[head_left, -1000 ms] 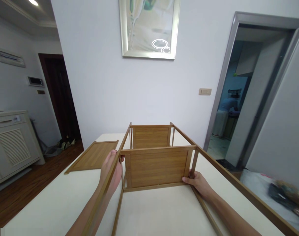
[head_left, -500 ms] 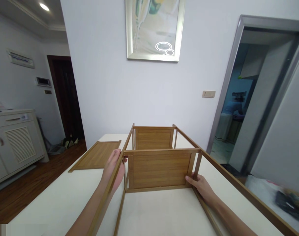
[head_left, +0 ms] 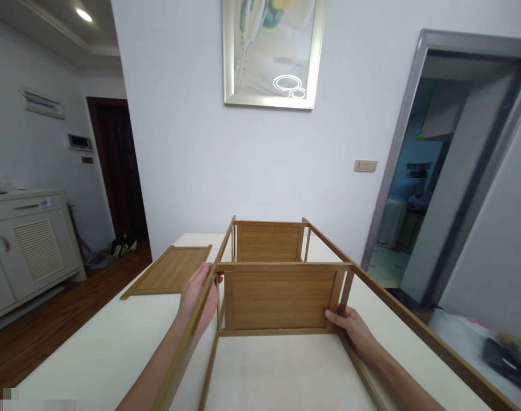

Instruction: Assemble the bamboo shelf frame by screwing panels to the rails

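Note:
A wooden shelf frame (head_left: 397, 308) lies on its side on a white table (head_left: 93, 337), its long rails running toward me. Two shelf panels stand upright inside it, a near panel (head_left: 281, 299) and a far panel (head_left: 269, 241). My left hand (head_left: 200, 291) is closed around the left upper rail beside the near panel's top left corner; some fingertips show behind the rail. With the thumb on the near panel's face, my right hand (head_left: 350, 325) grips its lower right corner next to the upright; the other fingers are partly hidden. A loose wooden panel (head_left: 170, 271) lies flat left of the frame.
Behind the table rises a white wall with a framed picture (head_left: 273, 54) and a switch (head_left: 365, 166). A person (head_left: 408, 188) is beyond the doorway at right. Plastic-wrapped things (head_left: 470, 337) lie at right. A white cabinet (head_left: 29, 245) stands at left.
The whole view has shifted slightly. Both hands keep their places on the frame and near panel, with no clear movement of either.

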Action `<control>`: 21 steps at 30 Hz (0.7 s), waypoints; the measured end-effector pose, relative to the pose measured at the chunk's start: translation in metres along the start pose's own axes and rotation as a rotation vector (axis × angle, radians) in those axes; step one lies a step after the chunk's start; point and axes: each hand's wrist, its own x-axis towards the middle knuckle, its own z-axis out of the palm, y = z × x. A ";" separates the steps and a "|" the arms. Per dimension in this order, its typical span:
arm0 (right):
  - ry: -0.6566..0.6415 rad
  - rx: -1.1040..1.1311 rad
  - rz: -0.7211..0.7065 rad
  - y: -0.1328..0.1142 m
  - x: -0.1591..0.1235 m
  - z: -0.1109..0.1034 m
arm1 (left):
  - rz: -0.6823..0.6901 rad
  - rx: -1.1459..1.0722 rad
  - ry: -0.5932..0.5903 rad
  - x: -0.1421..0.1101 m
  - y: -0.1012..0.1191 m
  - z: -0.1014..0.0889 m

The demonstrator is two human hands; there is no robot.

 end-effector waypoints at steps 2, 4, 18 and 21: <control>0.006 -0.008 -0.008 0.000 -0.001 0.001 | 0.026 0.009 0.018 0.000 -0.002 0.000; 0.014 -0.013 -0.021 -0.002 -0.001 0.002 | 0.044 0.007 0.037 -0.001 -0.004 -0.001; 0.095 -0.099 -0.035 -0.002 -0.002 0.004 | -0.036 -0.112 -0.122 0.005 -0.004 -0.016; 0.092 -0.109 -0.037 -0.002 -0.003 0.004 | -0.005 -0.077 -0.085 0.004 -0.006 -0.012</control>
